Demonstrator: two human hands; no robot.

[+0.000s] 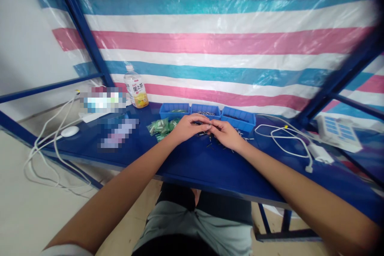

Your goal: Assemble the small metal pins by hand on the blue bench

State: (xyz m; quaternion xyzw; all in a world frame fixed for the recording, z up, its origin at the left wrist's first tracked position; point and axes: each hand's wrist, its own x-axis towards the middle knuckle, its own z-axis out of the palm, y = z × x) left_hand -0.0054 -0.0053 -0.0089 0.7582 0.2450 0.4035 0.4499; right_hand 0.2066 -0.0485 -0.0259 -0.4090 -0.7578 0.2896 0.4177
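Note:
My left hand (189, 127) and my right hand (227, 133) meet fingertip to fingertip over the blue table (192, 164), both with fingers curled in a pinch on something small I cannot make out. Several small dark metal pins (228, 144) lie scattered on the table under and around my right hand. Small green packets (160, 127) lie just left of my left hand. Three blue bins (207, 113) stand in a row right behind my hands; the middle one holds small metal parts.
A drink bottle (136, 87) stands at the back left beside blurred-out items. White cables and a white puck-shaped device (69, 131) lie at the left. A white charger cable (288, 144) and a power strip (339, 132) lie at the right. Blue frame bars rise on both sides.

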